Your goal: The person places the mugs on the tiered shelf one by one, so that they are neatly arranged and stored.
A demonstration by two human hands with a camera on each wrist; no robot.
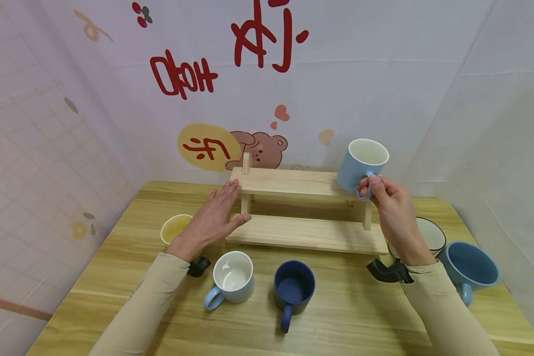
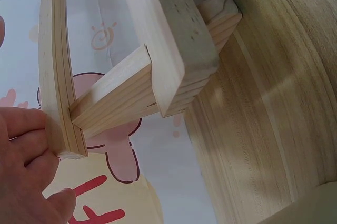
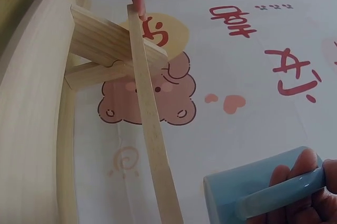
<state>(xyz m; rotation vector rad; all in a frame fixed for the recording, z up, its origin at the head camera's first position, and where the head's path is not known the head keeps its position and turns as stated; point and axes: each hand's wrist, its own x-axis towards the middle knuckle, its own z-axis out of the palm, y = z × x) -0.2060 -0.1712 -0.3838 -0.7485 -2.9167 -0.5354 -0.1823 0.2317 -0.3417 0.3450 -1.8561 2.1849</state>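
Note:
A light blue mug [image 1: 353,170] with a white inside is held by its handle in my right hand [image 1: 393,207], at the right end of the top shelf. In the right wrist view the mug [image 3: 247,182] shows from the side, with fingers through the handle; whether its base touches the shelf I cannot tell. My left hand [image 1: 211,217] rests its straight fingertips on the left end of the upper board of the wooden two-tier rack [image 1: 293,181]. The left wrist view shows those fingers [image 2: 26,124] against the board's end.
Before the rack stand a light blue mug [image 1: 238,284] and a navy mug [image 1: 294,291]. A yellow cup [image 1: 173,227] is partly behind my left hand. At the right, a blue mug [image 1: 471,269] stands beside a white dark-rimmed cup [image 1: 431,235]. A printed cloth [image 1: 360,89] hangs behind.

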